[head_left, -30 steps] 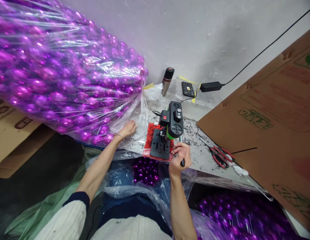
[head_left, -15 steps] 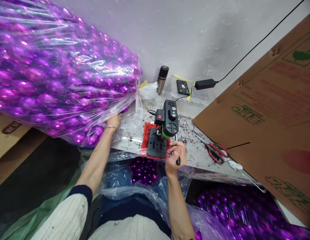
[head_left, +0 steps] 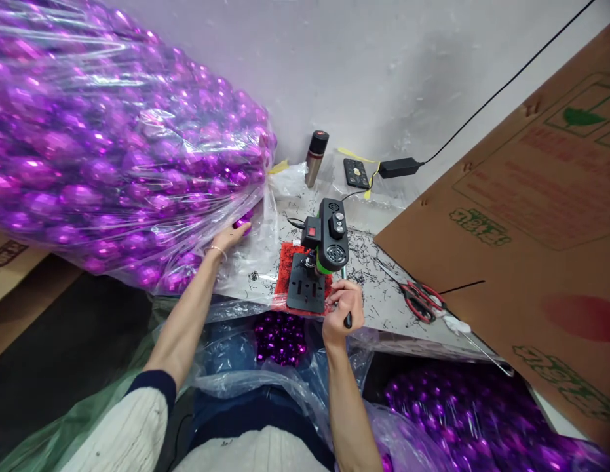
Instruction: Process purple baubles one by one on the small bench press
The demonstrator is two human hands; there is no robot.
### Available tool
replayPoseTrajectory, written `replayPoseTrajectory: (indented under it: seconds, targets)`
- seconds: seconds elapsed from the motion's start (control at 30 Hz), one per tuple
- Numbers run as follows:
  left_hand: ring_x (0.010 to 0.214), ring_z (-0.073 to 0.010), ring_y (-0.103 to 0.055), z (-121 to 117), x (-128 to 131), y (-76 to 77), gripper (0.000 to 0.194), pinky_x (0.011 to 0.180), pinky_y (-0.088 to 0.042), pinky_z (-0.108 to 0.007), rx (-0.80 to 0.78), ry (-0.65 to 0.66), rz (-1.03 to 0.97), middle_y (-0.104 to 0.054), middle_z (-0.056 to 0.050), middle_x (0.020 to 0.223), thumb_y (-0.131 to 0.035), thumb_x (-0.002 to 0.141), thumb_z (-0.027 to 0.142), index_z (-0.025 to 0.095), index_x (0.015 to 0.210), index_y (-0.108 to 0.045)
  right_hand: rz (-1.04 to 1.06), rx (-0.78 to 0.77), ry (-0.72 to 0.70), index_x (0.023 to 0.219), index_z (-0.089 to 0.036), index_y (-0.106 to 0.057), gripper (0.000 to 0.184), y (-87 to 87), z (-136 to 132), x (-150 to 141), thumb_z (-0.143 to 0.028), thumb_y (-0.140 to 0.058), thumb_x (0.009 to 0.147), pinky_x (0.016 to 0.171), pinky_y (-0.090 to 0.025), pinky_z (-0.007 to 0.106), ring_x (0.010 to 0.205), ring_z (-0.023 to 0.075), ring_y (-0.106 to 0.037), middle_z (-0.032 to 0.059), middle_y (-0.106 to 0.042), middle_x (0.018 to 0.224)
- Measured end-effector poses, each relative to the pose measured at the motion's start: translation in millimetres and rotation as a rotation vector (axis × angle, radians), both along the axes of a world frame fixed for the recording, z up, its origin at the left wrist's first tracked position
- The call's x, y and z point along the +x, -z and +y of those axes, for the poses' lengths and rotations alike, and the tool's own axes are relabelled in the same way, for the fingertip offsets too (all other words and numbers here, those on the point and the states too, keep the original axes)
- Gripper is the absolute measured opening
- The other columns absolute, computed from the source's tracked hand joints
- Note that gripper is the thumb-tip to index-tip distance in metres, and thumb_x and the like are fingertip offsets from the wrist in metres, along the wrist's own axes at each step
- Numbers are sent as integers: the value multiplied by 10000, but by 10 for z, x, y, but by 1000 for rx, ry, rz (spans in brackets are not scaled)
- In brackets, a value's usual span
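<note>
My left hand is at the mouth of the big clear bag, its fingers closed around a shiny purple ball, part of which the hand covers. My right hand is wrapped around the lever of a small black bench drill press; the lever's black end sticks out below the fist. The press's slotted base plate stands on a red mat and carries no ball. Faceted purple balls lie in clear plastic on my lap.
Black shavings litter the worktop. Red-handled scissors lie at right beside a large carton. A flask, a phone-like black slab and a power adapter sit at the back. Another purple-filled bag lies lower right.
My left hand has moved slightly up and right and has closed on a purple ball at the bag's mouth. My right hand stays on the lever. The whole view has shifted a little.
</note>
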State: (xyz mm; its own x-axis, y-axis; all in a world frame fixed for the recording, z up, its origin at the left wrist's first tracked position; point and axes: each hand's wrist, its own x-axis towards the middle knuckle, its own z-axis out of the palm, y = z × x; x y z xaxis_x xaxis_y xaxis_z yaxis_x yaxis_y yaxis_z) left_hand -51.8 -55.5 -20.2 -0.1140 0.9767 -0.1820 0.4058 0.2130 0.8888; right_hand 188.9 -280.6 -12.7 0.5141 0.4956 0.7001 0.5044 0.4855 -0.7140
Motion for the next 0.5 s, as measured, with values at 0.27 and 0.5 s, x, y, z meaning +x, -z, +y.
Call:
replayPoseTrajectory:
  seconds: [0.27,0.5]
  targets:
    - [895,-169,-775,-1016,324,-3,313,842,-626,-285,-155,95,-967,-805,-81,1061,-796,929,315,155,1181,-703,-38,29,25,681,-226,-548,420,-136,6,-8,-285,-439,1082,660,-491,310,698,147,-639,-19,-597,693]
    - [1123,-249,-778,-1530,875,474,682,1056,-606,-416,-31,308,-790,-798,-99,1242,-882,823,429,230,1421,-619,-61,-21,46,667,-228,-547,443,-503,29,33,-329,-462,1090,662,-487,306,696,149,-663,-24,-577,638]
